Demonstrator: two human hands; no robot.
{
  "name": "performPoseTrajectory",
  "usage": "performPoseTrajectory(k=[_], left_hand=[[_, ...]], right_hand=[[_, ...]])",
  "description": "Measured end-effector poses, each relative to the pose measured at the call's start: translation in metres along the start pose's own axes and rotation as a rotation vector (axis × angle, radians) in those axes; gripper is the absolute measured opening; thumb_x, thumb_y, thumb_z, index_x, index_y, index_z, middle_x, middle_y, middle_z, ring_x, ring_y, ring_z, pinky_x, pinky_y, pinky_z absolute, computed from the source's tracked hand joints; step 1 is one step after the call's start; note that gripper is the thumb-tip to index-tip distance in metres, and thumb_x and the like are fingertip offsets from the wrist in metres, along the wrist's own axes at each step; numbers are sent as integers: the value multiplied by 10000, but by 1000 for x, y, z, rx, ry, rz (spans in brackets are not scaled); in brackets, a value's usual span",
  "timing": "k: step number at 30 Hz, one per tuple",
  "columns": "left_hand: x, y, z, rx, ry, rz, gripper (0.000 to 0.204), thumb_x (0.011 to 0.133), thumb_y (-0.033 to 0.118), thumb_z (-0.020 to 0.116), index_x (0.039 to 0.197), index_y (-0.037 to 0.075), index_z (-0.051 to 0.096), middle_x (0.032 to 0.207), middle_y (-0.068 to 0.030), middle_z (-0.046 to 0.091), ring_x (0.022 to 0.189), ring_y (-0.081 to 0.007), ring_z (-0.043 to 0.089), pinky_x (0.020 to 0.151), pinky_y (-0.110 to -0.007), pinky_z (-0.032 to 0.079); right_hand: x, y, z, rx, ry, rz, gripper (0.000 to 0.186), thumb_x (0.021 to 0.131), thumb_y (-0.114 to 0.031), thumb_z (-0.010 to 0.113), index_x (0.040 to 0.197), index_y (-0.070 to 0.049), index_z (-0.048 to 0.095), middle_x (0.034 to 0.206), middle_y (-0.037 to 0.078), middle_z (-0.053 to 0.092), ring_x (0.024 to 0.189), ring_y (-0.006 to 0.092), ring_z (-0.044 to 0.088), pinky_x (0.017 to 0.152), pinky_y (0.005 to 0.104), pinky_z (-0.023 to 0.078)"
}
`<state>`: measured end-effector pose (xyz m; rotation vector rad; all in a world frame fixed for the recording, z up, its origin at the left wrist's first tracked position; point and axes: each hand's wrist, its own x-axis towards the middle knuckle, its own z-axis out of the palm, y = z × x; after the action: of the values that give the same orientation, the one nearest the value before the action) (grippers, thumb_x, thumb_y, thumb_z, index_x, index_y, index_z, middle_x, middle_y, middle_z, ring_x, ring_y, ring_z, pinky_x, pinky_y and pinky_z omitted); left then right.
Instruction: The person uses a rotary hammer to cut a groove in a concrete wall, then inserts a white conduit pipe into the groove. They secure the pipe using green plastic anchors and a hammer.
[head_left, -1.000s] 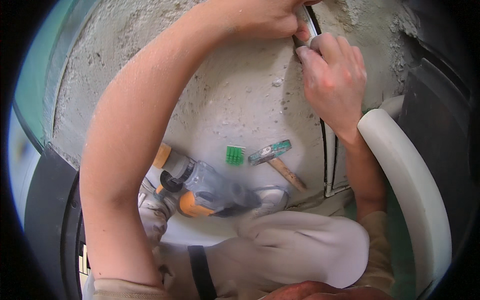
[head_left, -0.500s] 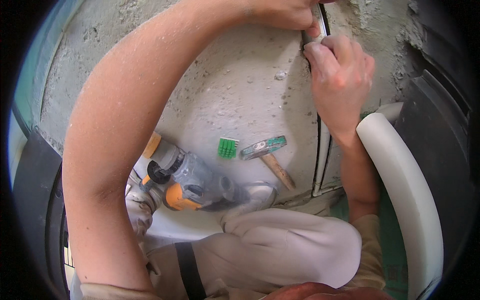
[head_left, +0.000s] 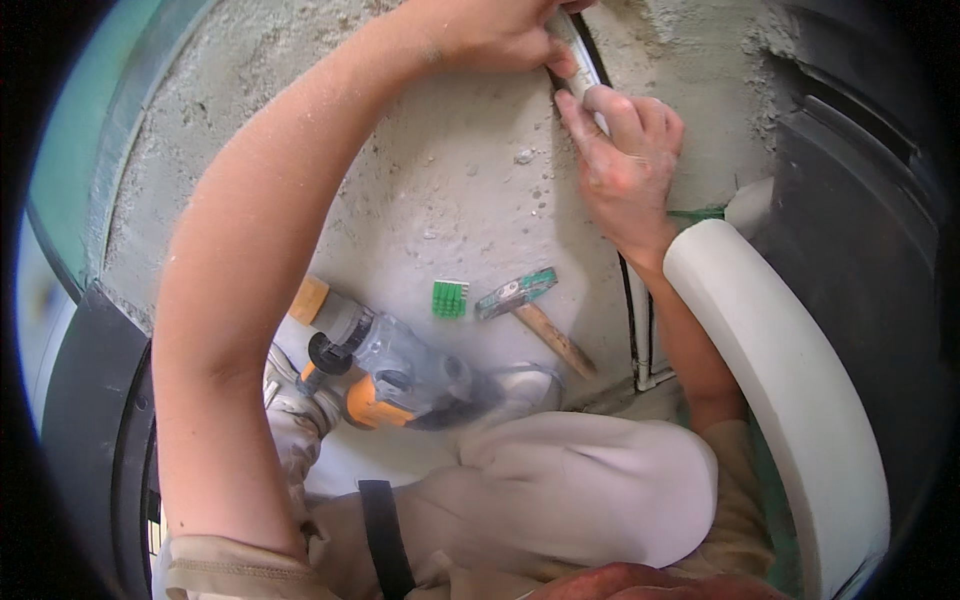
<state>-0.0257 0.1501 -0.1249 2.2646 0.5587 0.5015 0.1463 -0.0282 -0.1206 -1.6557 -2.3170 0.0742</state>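
Note:
At the top of the view, my left hand (head_left: 515,35) bends its fingers over a narrow white strip (head_left: 581,62) edged in black, set along a groove in the rough plastered surface. Just below it, my right hand (head_left: 625,160) presses with curled fingers at the same strip. What either hand grips is mostly hidden by the fingers. Lower in the middle lie a hammer (head_left: 515,293) with a wooden handle and a small bundle of green plastic pieces (head_left: 450,298). An orange and grey power tool (head_left: 400,380) in cloudy covering lies beside them, left of the hammer.
A pale padded curved piece (head_left: 775,360) runs down the right, beside my forearm. Dark panels (head_left: 860,250) stand at the far right and lower left. A greenish clear panel (head_left: 80,190) edges the left. My bent legs (head_left: 590,480) fill the lower middle.
The whole view has shifted slightly. My right hand sits a little lower and further left along the strip; both hands remain at the strip with fingers curled.

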Motion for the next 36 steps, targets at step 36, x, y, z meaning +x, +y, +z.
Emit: performPoseTrajectory(k=[36], left_hand=[[-158,229,28,-1090,201,-674,554,857,140,824,1318,-5,555,1236,-147,606,1048,-205,637,891,-344,534]], right_hand=[[-54,-152,-83,1516,444,609,369,944,-95,689,1295,-29,595,1211,133,634,989,249,675,870,390,546]])
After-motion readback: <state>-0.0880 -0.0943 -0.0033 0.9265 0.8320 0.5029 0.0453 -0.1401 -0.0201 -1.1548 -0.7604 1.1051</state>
